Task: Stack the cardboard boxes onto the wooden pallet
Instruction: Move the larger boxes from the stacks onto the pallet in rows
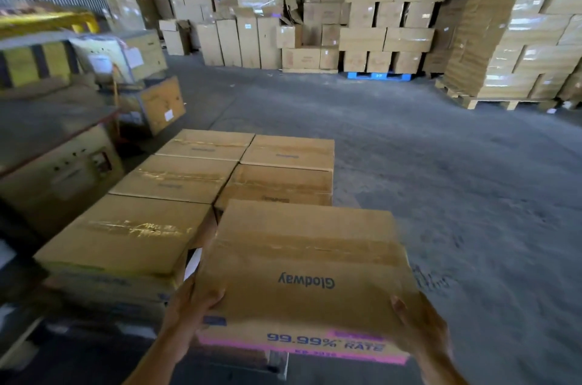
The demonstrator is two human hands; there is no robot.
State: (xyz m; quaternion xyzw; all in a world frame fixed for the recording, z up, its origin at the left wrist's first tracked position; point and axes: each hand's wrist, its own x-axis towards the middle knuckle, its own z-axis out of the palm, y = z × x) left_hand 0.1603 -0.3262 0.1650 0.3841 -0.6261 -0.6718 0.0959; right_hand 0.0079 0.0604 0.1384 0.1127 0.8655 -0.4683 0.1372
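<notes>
I hold a taped cardboard box (305,271) printed "Glodway" in front of me, tilted slightly, over the near right corner of the stack. My left hand (192,312) grips its near left corner with the thumb on top. My right hand (419,324) grips its near right corner. Beyond and to the left, several matching boxes (176,180) lie flat in two rows, forming a level layer. The wooden pallet (280,365) is mostly hidden; only a pale edge shows under the held box.
Tall stacks of cartons (387,16) line the back wall, one on a blue pallet (378,75). A wrapped pallet load (519,38) stands at the right. Shelving with boxes (63,145) crowds the left. Bare concrete floor (441,183) stretches to the right.
</notes>
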